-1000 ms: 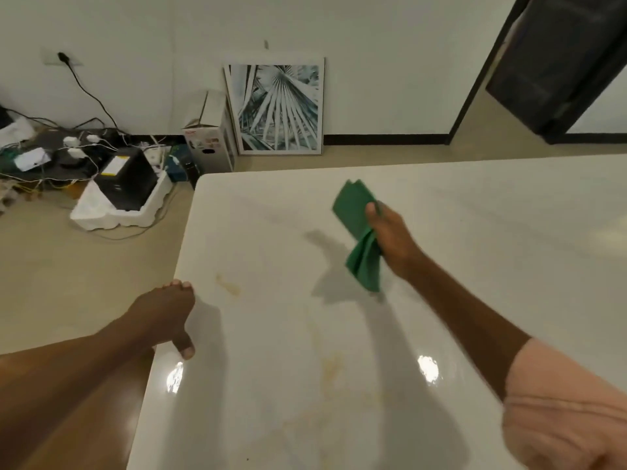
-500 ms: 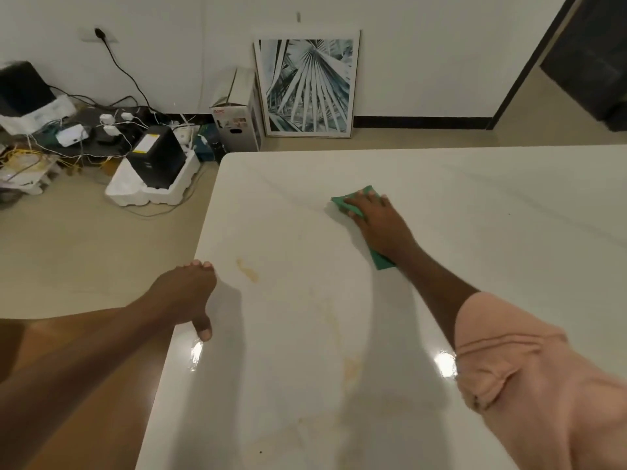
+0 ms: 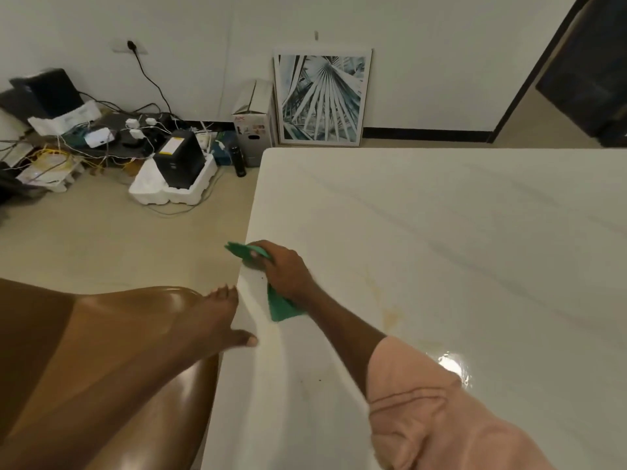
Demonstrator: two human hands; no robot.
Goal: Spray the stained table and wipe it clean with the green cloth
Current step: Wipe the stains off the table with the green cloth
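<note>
At the table's left edge, my right hand now presses the green cloth flat, having swept across from the middle. My left hand rests open on the rim; yellow stains remain.

cloth on table left edge | right hand on cloth | left hand just left

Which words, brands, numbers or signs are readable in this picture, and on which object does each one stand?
"APC", in red, rather blurred: on the top front of the white box beside the framed picture.
Yellow label on the black unit: too small to read.
Small print and images on the box front: too blurred to read.
Table, cloth: no text.
</note>
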